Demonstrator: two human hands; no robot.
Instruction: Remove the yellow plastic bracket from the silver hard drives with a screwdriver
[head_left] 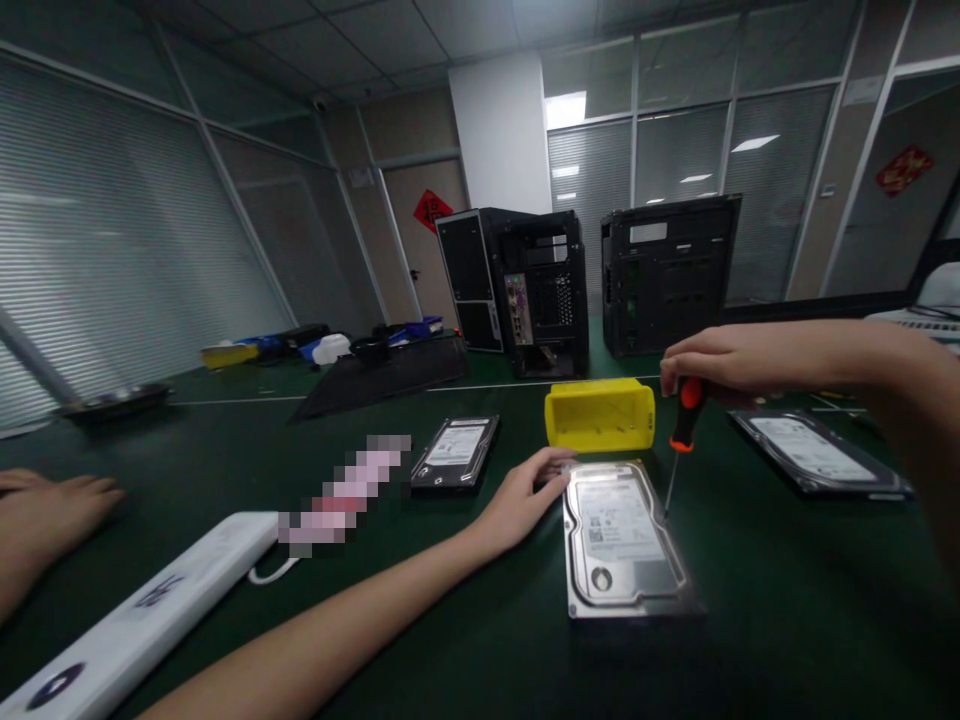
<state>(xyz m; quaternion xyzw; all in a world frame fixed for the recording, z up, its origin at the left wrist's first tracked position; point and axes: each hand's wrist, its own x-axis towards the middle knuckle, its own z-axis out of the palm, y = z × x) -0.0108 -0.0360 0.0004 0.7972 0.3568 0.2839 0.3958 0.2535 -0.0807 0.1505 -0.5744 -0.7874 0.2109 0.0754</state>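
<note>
A silver hard drive (pixel 619 530) lies label-up on the green table in front of me. My left hand (pixel 529 492) grips its far left corner, thumb along the side and fingers at the back edge. From above and to the right, my right hand (pixel 697 362) is closed round the black and red handle of a screwdriver (pixel 684 425). The shaft points down, and its tip meets the drive's right edge; any screw there is too small to make out. Just behind the drive, a yellow bin (pixel 600 418) lies with its opening towards me and small dark bits inside.
Other hard drives (pixel 456 445) (pixel 817 450) lie to the left and right. Computer cases (pixel 544 300) (pixel 667 275) stand at the back. A white box (pixel 150 620) lies at left, near another person's hand (pixel 56 515). A black mat (pixel 390 375) lies further back.
</note>
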